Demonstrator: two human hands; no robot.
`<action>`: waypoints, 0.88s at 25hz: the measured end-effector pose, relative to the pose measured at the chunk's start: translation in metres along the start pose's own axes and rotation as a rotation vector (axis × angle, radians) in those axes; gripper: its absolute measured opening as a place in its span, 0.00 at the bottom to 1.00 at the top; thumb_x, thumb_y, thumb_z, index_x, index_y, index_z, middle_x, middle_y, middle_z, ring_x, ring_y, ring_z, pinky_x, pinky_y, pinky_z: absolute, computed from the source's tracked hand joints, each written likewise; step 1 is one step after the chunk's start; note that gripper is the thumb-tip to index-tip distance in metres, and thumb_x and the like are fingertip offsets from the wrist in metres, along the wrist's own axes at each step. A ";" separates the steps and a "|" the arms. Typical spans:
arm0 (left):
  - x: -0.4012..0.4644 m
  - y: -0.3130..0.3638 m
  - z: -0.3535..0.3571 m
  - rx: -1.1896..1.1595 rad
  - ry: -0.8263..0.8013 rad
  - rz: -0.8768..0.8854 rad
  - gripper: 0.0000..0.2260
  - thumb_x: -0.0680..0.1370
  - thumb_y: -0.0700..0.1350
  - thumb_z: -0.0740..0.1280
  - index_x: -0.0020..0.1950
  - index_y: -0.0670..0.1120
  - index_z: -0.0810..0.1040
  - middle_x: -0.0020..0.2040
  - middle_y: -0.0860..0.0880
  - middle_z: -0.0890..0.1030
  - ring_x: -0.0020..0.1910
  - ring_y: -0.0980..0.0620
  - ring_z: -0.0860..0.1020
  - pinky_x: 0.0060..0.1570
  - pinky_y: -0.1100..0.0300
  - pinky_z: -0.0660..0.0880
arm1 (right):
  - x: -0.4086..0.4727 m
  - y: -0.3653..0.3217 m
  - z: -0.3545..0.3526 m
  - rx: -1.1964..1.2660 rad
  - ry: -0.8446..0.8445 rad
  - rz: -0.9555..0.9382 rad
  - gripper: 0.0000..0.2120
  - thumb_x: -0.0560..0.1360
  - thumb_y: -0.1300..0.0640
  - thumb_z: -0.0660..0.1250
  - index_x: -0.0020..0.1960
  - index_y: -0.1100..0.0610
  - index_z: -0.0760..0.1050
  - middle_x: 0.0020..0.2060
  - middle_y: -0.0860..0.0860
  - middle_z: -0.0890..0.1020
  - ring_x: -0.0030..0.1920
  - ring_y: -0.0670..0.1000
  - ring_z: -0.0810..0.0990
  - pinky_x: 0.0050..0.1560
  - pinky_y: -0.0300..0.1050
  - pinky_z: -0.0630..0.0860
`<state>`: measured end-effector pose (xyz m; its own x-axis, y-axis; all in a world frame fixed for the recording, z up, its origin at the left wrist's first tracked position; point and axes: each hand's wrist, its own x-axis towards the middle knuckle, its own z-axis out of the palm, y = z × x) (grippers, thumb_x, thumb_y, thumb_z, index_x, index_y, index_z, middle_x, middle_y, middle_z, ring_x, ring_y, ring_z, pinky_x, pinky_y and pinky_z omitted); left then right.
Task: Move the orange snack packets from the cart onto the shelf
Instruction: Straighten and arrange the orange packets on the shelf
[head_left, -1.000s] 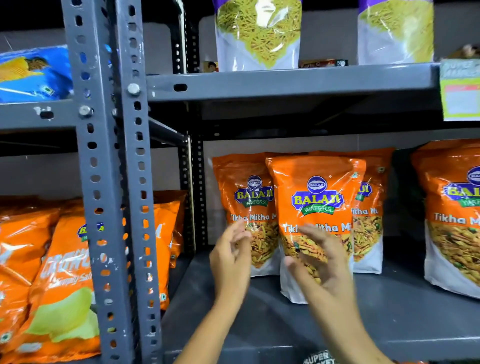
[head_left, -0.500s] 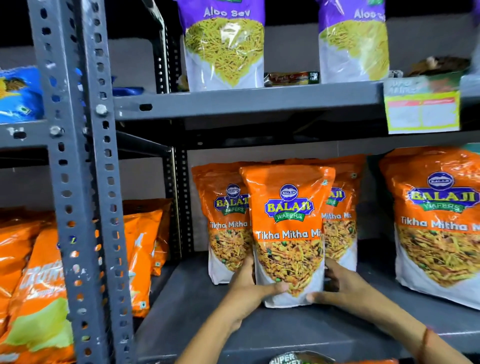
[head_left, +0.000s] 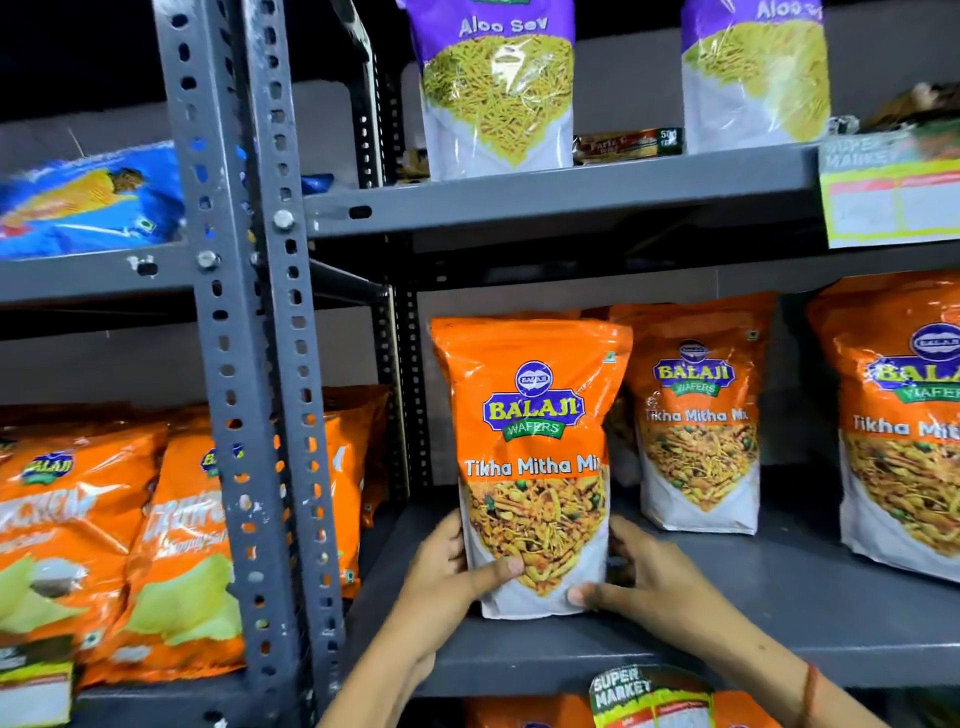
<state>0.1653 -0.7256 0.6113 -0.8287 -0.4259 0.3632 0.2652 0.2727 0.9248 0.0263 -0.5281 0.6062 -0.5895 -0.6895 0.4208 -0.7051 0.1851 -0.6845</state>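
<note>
Orange packet (head_left: 530, 447) upright on shelf (head_left: 779, 613), left hand (head_left: 441, 577), right hand (head_left: 641, 577) gripping, seemingly

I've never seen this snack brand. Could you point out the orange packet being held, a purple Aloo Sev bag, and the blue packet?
orange packet (head_left: 532, 415), head view, on its logo.
purple Aloo Sev bag (head_left: 496, 88), head view, on its front.
blue packet (head_left: 88, 197), head view, on its face.

orange snack packet (head_left: 530, 457) upright on grey shelf (head_left: 727, 613), front-facing

packet (head_left: 530, 415): orange, white base | shelf (head_left: 779, 597): grey | Aloo Sev bags (head_left: 493, 78): purple, white
</note>
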 end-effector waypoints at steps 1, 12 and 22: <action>-0.002 0.000 -0.004 -0.011 0.012 0.003 0.26 0.61 0.45 0.80 0.57 0.53 0.79 0.50 0.57 0.87 0.49 0.59 0.84 0.42 0.70 0.78 | 0.001 -0.004 0.003 -0.032 -0.005 -0.006 0.34 0.59 0.32 0.75 0.62 0.42 0.73 0.59 0.38 0.83 0.58 0.41 0.82 0.58 0.49 0.80; -0.002 -0.001 -0.004 -0.119 0.051 0.006 0.25 0.60 0.45 0.79 0.55 0.53 0.79 0.49 0.58 0.87 0.48 0.60 0.85 0.40 0.71 0.78 | 0.000 -0.009 0.013 -0.033 0.028 0.026 0.35 0.60 0.32 0.73 0.63 0.44 0.73 0.59 0.39 0.83 0.56 0.42 0.83 0.58 0.50 0.80; -0.014 0.006 0.001 -0.108 0.093 0.047 0.29 0.59 0.46 0.78 0.59 0.56 0.76 0.55 0.55 0.85 0.52 0.63 0.83 0.43 0.71 0.78 | -0.003 -0.014 0.006 0.066 -0.038 0.041 0.39 0.62 0.34 0.75 0.69 0.40 0.67 0.64 0.39 0.80 0.62 0.42 0.80 0.63 0.46 0.78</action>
<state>0.1782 -0.7172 0.6122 -0.7665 -0.4940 0.4104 0.3580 0.2018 0.9117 0.0405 -0.5326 0.6110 -0.6009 -0.7087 0.3697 -0.6525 0.1678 -0.7390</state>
